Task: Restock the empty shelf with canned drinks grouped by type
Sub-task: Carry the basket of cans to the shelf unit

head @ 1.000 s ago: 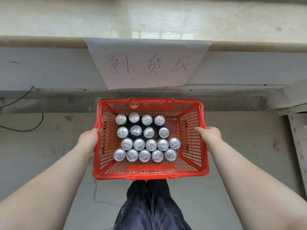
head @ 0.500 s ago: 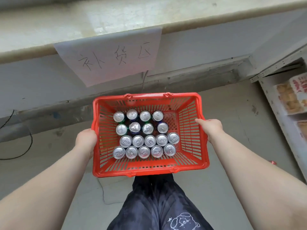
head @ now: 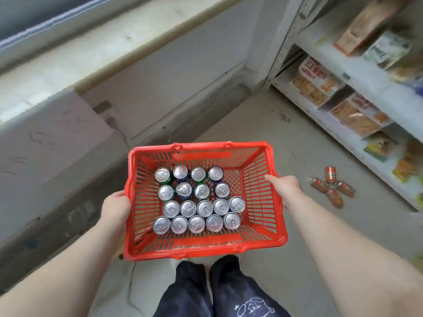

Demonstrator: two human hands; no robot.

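Head view, looking down. A person carries a red basket [head: 206, 249] at waist height above the floor [head: 263, 124]. The left hand [head: 115, 210] grips the left rim, fingers wrapped out of sight under it. The right hand [head: 285, 188] clasps the right rim, thumb laid over the top edge and the other fingers hidden behind the wall.

The cans [head: 204, 208] stand upright in the left and middle of the basket floor, 18 in all: 4 rows of 4, 4, 5 and 5, far to near. Only lids show. Green and blue glimpsed between the 2 far rows suggest at least 2 types there; the 2 near rows cannot be told apart from above.

At right stands a shelf [head: 329, 133], blurred, its visible levels holding snack packets [head: 315, 81]. 4 orange cans [head: 330, 174] lie on their sides on the floor just in front of it, well apart from the basket. A window ledge [head: 91, 56] runs along the left wall.

Step in hand, as judged: transport of stock to the shelf; no can placed yet. The empty level is not in view. The next move calls for finding that level, setting the basket down within reach to free a hand, then lifting cans out type by type. The loose cans lie in the walking path and may roll underfoot.
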